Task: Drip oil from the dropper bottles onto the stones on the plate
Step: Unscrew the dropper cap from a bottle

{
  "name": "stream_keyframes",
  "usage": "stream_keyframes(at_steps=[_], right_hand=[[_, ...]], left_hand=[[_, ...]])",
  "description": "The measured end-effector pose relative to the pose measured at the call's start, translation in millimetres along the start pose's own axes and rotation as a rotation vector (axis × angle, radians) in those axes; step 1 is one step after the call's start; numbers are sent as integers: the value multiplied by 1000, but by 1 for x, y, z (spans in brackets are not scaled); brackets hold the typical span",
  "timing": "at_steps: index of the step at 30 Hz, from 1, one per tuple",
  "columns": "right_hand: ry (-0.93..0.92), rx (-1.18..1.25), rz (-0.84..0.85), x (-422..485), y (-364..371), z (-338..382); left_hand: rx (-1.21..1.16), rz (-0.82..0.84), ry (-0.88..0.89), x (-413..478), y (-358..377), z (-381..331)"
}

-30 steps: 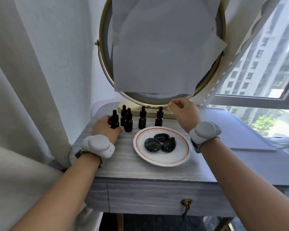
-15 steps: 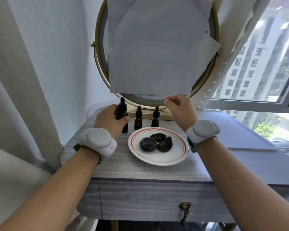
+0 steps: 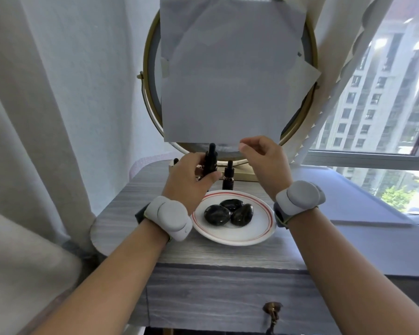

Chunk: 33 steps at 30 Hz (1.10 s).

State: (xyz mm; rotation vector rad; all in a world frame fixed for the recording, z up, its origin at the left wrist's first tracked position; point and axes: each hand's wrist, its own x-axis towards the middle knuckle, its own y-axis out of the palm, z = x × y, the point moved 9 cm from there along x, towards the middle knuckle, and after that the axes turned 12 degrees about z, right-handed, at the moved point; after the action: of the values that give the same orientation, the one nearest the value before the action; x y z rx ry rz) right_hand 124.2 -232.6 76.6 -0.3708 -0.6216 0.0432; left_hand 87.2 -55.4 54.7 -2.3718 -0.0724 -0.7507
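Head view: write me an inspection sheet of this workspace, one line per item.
Surface: grey wood-grain table, drawer below.
Job's things: white plate with three dark stones; one dropper bottle held above the table, capped; a second bottle standing behind the plate.
Clutter: nothing seen.
Hands: left hand grips the dropper bottle; right hand curled, holding nothing, near its cap.
Cables: nothing seen.
Surroundings: paper-covered round mirror, curtain left, window right.
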Motion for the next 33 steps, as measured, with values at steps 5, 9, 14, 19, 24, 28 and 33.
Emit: stream_keyframes(at_steps=[5,9,14,19,24,28,33], right_hand=[[-43,16,103,-5,12,5],[-86,64,151,-10,15,16],[-107,157,303,-12,31,23],[-129,93,346,-14,34,23],[-123,68,314,-12,30,18],[-115,54,313,-11,30,15],[-118,23,315,-10,30,12]], left_hand=[[11,10,9,0,5,4],[-38,13,2,-1,2,6],[-80,-27,55,-6,-6,0],[-5,-37,108,-9,-6,-9],[-34,9,73,-9,-4,-3],[-69,-11,22,-8,-2,5],[-95,3,-9,-7,1,10]])
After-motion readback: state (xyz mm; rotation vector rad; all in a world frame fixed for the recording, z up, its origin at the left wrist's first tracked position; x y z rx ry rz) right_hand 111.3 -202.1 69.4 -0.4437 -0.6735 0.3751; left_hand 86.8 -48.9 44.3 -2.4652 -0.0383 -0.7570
